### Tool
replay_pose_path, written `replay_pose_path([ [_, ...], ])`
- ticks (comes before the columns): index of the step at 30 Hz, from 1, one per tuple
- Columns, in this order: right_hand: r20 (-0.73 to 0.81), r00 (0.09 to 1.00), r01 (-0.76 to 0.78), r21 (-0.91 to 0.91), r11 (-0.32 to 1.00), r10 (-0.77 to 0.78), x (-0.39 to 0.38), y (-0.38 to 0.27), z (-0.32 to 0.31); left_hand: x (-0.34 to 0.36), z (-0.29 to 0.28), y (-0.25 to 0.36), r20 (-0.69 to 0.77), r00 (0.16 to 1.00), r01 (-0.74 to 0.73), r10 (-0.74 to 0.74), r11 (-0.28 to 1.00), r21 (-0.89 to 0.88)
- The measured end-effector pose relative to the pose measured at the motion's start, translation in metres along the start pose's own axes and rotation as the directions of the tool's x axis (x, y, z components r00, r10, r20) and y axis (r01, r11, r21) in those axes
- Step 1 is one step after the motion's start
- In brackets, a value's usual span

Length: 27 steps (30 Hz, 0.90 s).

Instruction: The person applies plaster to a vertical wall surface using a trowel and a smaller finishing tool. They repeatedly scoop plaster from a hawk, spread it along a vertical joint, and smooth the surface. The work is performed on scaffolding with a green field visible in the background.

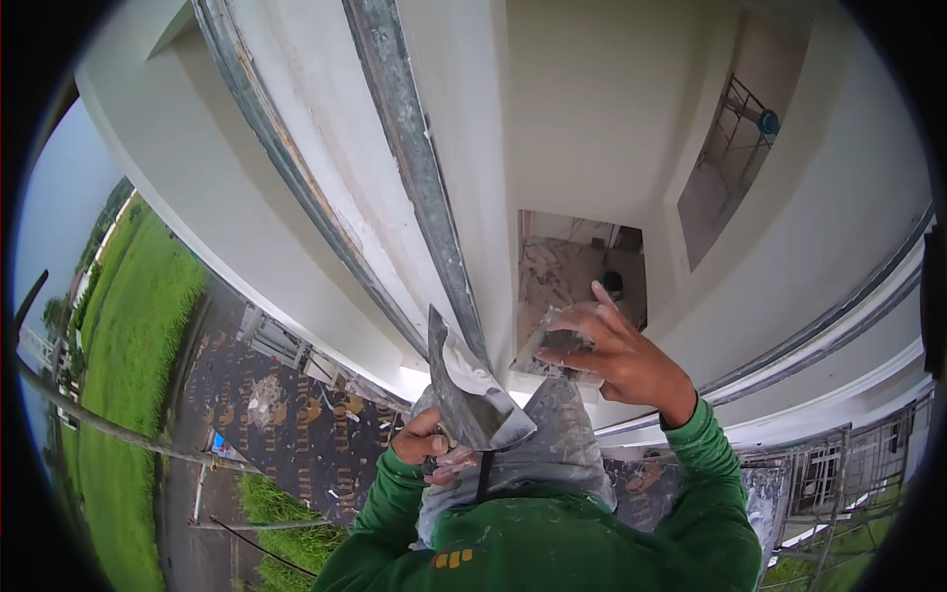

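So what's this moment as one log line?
left hand: holds grey metal tool, white-smeared | right hand: apart from tool, grip unclear

My left fingers (422, 441) hold a grey metal trowel (464, 409) at 6 o'clock, white-smeared, tilted, 1 sharp corner toward 11 o'clock.

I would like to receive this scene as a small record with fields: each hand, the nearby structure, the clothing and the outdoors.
Left hand: grips a curved grey metal tool smeared with white paste
Right hand: raised, fingers bent and apart, white smears; whether it holds anything is unclear
Nearby structure: two long grey metal rails with a whitish strip between
Clothing: green long-sleeved top
Outdoors, left: bright green grass field
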State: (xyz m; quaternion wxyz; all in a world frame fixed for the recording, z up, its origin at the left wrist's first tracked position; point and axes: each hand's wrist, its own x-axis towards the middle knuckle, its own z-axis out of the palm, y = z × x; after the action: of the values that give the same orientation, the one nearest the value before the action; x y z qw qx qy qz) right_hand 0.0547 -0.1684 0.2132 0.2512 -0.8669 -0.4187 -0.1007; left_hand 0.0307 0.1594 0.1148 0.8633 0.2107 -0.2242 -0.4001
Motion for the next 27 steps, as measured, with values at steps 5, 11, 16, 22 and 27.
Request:
replay_pose_path([
  [5,-0.34,0.697,-0.279,0.682,0.676,0.631,-0.035,-0.002,0.039,0.029,0.021,0.022,-0.191,0.944,0.085,0.269,0.359,0.929],
  [11,0.461,0.509,0.043,0.83,-0.557,0.727,-0.02,-0.022,0.085,0.058,-0.002,-0.002,0.198,0.931,0.014,0.306,-0.574,0.819],
  [16,0.467,0.566,0.008,0.821,-0.572,0.679,-0.024,-0.035,0.056,0.039,-0.044,-0.019,0.356,0.898,-0.131,0.258,-0.615,0.778],
  [22,-0.277,0.445,0.157,0.96,0.231,0.852,-0.034,-0.042,0.035,-0.006,-0.058,-0.05,-0.436,0.899,0.259,0.035,0.76,0.596],
  [27,-0.726,0.616,0.243,0.543,0.804,0.305,-0.022,-0.043,0.066,0.013,-0.006,-0.049,-0.232,0.97,0.098,-0.065,0.986,0.131],
])
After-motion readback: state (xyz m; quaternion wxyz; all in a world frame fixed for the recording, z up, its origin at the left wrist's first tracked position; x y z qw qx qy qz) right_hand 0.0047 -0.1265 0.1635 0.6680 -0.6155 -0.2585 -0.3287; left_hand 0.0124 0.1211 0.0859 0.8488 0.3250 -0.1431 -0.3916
